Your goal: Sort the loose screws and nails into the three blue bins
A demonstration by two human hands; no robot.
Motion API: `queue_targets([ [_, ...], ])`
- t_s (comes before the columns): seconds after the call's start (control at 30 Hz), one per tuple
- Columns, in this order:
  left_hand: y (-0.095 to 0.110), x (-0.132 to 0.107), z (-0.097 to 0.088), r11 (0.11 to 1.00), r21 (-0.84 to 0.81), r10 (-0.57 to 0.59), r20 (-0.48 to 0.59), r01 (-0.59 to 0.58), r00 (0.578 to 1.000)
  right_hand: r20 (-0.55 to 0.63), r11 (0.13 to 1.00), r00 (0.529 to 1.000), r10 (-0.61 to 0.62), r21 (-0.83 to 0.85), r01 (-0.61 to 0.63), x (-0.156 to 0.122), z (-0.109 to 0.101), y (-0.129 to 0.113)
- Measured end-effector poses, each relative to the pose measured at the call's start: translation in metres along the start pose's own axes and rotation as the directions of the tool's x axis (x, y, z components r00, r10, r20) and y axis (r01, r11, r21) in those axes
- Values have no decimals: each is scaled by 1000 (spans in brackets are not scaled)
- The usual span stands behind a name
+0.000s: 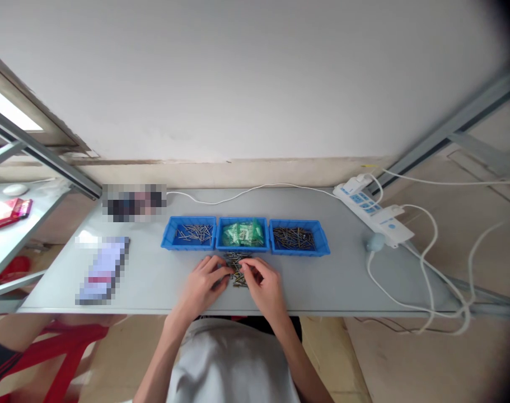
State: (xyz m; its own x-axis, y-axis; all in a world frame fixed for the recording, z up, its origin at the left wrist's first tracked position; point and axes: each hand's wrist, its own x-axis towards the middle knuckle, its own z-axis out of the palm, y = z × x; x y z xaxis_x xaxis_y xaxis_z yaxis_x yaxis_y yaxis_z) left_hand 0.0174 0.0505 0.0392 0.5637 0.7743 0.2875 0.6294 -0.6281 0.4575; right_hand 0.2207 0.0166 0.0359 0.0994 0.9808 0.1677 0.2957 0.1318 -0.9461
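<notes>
1. The left hand (204,280) and right hand (265,282) are meeting fingertip to fingertip, each pinching into the mixed pile (235,260) of small metal pieces. Single pieces are too small to tell.
2. The mixed pile is lying on the worktop (342,280) between the hands, near the front edge, probably so both wrists are resting there.
3. At 12 o'clock three trays are sitting side by side, just beyond the pile: the left tray (187,247) with silvery pins, the middle tray (242,248) with green packets, the right tray (299,252) with dark pieces.
4. At 2 o'clock a power strip (370,211) and its cables (406,302) are lying well apart, blocking nothing.
</notes>
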Motion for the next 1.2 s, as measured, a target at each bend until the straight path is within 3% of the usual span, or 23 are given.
queue_targets([
  [0.17,-5,3,4,998,-57,-10,23,12,1000,5,1000,1000,2,7,-2,1,0,0],
  [0.33,-4,2,1,990,-142,-28,-36,23,999,5,1000,1000,9,25,-9,0,0,0],
  [0.6,14,3,5,907,-352,-269,-67,229,961,52,999,998,-48,2,48,0,-2,-5],
  [0.83,24,7,19,844,-442,-372,-76,304,925,-3,995,996,-84,48,84,-2,-1,-3],
  [1.2,30,12,17,776,-534,-446,-89,336,891,-10,997,999,-45,69,45,0,0,0],
])
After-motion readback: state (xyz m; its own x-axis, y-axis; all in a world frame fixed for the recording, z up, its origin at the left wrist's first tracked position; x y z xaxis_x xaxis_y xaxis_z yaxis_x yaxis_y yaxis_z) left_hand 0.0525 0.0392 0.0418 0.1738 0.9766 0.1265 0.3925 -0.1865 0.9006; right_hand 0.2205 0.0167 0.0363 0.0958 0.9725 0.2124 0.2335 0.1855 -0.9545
